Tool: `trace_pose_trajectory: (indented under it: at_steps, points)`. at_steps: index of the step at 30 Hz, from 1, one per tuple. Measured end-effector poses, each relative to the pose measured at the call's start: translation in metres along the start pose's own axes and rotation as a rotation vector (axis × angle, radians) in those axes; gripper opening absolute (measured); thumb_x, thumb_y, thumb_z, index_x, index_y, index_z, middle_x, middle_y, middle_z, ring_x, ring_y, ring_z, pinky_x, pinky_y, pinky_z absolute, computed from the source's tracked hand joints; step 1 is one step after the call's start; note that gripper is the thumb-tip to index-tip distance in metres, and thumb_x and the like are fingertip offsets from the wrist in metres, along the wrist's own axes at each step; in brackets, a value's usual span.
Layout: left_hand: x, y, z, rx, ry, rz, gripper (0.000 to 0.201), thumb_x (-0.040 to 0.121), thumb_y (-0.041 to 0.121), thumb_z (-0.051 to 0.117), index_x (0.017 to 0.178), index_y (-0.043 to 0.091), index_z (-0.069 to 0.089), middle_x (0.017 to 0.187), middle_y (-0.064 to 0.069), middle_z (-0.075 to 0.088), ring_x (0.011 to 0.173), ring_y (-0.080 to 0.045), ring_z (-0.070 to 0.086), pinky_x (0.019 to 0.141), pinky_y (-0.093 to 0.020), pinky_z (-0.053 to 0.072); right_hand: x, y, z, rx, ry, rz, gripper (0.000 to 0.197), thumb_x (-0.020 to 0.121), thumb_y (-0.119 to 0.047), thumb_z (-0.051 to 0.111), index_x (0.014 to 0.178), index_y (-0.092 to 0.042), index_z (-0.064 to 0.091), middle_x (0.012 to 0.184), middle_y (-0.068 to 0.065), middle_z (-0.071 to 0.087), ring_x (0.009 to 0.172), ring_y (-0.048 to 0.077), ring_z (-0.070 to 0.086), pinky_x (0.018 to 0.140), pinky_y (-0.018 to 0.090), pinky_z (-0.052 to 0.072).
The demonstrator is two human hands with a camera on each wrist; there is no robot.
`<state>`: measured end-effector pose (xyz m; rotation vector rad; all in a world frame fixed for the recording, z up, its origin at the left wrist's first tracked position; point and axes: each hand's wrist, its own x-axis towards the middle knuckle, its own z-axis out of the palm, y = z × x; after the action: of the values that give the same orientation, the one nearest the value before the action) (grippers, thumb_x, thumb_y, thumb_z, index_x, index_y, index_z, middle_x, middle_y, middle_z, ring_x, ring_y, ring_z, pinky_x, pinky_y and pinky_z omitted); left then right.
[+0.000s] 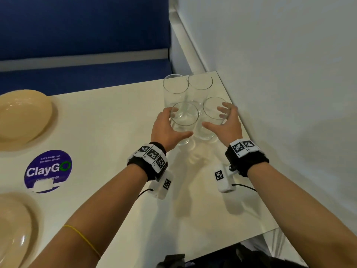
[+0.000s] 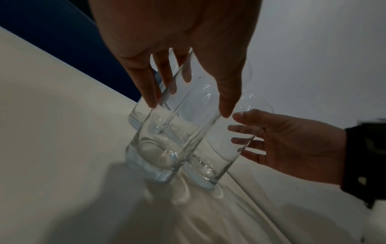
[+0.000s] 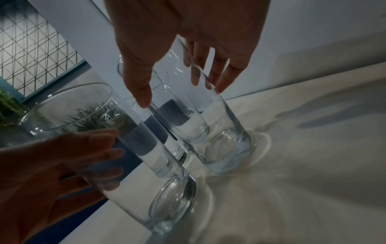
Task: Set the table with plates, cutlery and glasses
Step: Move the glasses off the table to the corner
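From the head view, the left hand [image 1: 167,130] wraps its fingers and thumb around the near-left glass [image 1: 183,122] while the right hand [image 1: 227,124] cups the near-right glass [image 1: 212,118], both standing on the white bench [image 1: 108,144] by the wall corner. The left wrist view shows fingers [image 2: 146,85] against that glass's wall. The right wrist view shows the right hand's thumb [image 3: 137,82] and fingers spread either side of its glass, contact unclear.

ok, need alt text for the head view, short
Two hands reach for the near pair of four clear glasses clustered at a white table's far right corner: left hand around one, right hand open at the other. Two beige plates and a purple sticker lie at left.
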<state>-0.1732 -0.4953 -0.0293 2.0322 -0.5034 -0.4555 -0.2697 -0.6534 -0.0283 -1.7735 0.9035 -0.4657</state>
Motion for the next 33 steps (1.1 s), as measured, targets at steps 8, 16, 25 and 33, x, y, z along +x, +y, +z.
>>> trace_pose_trajectory:
  at_steps: [8,16,25,33]
  points:
    - [0.015,0.006,0.002,-0.049,0.093,-0.034,0.083,0.054,0.026,0.09,0.117,0.02,0.038,0.119,0.001,0.049,0.102,-0.013,0.051,0.083,-0.022,0.045,0.017,-0.001,0.006,0.007,0.015,-0.025,0.076,0.062,-0.016,0.086,0.123,-0.014,0.042,0.12,0.002,0.049,0.105,0.013,0.05,0.088,0.022,0.045]
    - [0.02,0.006,0.001,-0.051,0.09,-0.028,0.081,0.055,0.026,0.09,0.118,0.019,0.038,0.12,0.001,0.049,0.102,-0.013,0.05,0.081,-0.018,0.042,0.02,-0.004,0.013,-0.032,0.005,-0.047,0.075,0.063,-0.016,0.085,0.124,-0.015,0.042,0.122,0.001,0.05,0.105,0.012,0.05,0.09,0.027,0.047]
    - [0.017,0.007,-0.003,-0.061,0.051,-0.038,0.085,0.055,0.024,0.09,0.121,0.018,0.037,0.121,0.001,0.048,0.106,-0.015,0.05,0.086,-0.023,0.045,0.014,-0.007,0.014,-0.057,0.009,-0.018,0.077,0.064,-0.018,0.085,0.128,-0.017,0.041,0.126,0.0,0.05,0.109,0.012,0.05,0.095,0.033,0.049]
    - [-0.013,-0.014,-0.042,-0.085,0.021,-0.097,0.079,0.065,0.028,0.085,0.127,0.02,0.037,0.12,0.0,0.048,0.104,-0.015,0.051,0.086,-0.026,0.046,-0.044,0.013,0.028,-0.109,0.056,0.252,0.083,0.068,-0.024,0.083,0.135,-0.009,0.036,0.13,0.009,0.049,0.116,0.022,0.052,0.093,0.028,0.044]
